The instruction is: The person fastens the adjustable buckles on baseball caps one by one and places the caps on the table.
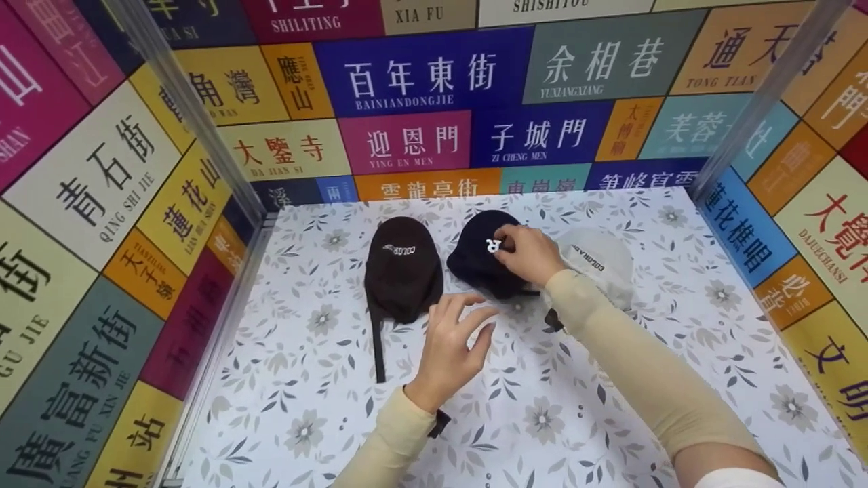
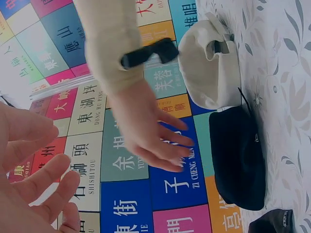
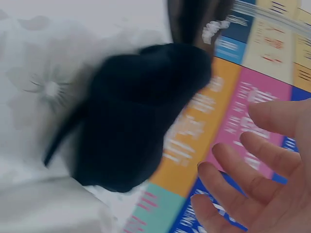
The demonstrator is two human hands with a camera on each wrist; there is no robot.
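Three baseball caps lie in a row on the table: a dark brown one (image 1: 403, 285) at left, a navy one (image 1: 475, 257) with a small white emblem in the middle, and a cream-white one (image 1: 616, 261) at right. My right hand (image 1: 532, 252) hovers over the navy cap and overlaps it in the head view. In the right wrist view its fingers (image 3: 243, 174) are spread apart and hold nothing, beside the navy cap (image 3: 126, 121). My left hand (image 1: 451, 349) hangs in front of the brown and navy caps, fingers relaxed and bent, holding nothing.
The table (image 1: 542, 420) wears a white floral cover. Colourful sign panels (image 1: 420, 74) with street names form walls at the back and both sides, with clear corner posts (image 1: 766, 102). A dark strap (image 1: 378, 346) trails from the brown cap toward the front.
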